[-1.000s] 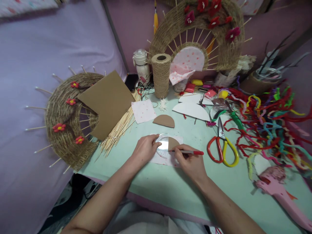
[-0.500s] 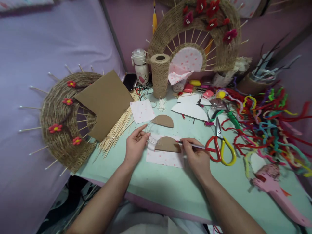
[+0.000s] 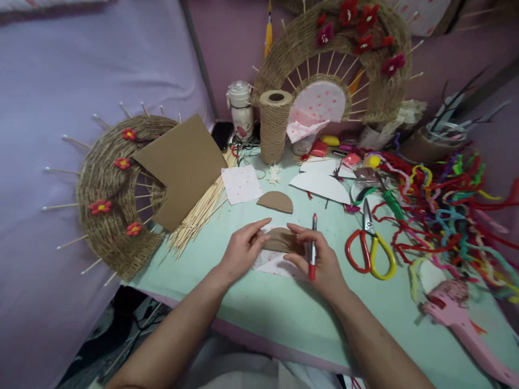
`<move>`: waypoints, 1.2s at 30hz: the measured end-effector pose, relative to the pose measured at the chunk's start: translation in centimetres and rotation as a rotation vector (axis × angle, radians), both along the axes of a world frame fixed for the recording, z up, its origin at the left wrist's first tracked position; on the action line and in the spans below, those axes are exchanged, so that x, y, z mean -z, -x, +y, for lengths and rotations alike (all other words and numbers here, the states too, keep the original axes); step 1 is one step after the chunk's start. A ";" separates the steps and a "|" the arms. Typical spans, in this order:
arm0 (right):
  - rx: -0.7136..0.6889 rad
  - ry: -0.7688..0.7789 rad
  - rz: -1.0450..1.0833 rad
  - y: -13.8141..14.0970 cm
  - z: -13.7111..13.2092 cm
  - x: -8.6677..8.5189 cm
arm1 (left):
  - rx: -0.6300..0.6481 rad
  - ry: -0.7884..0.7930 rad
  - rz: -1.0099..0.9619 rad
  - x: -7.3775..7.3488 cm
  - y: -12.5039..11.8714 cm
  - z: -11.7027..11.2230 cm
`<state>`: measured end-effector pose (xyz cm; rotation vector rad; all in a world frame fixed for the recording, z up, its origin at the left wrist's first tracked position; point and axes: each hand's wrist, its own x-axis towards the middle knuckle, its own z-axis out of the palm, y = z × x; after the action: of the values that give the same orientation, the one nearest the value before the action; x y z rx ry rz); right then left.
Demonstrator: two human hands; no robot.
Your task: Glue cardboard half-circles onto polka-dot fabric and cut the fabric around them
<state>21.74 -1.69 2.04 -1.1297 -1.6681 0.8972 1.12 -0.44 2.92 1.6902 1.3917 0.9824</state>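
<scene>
Left hand (image 3: 243,251) is pinched on cardboard half-disc (image 3: 283,240) left of scissors (image 3: 371,248), right hand (image 3: 322,267) closed on pen (image 3: 312,243); fabric (image 3: 268,262) looks uncut.

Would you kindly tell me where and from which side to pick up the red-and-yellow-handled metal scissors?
Take the scissors by their two handle loops, coming from above on the near side: they lie flat on the pale green table, loops toward the person, shut blades pointing away.
</scene>
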 end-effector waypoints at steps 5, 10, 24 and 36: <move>-0.216 -0.054 -0.153 0.2 -0.1 1.0 | 0.029 0.081 -0.016 0.4 -0.6 -0.4; -0.161 -0.075 -0.252 0.3 -0.1 1.2 | 0.007 0.119 -0.044 0.3 -0.8 -0.5; -0.015 -0.075 -0.258 -0.2 0.1 1.2 | -0.041 0.102 -0.213 1.0 -0.8 -0.3; -0.128 -0.023 -0.421 -2.2 1.0 0.3 | 0.034 -0.418 0.397 0.1 -2.0 -4.5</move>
<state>23.99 -0.71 1.72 -1.2699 -2.1057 0.7491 3.10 -4.99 2.80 2.3113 1.4657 1.0055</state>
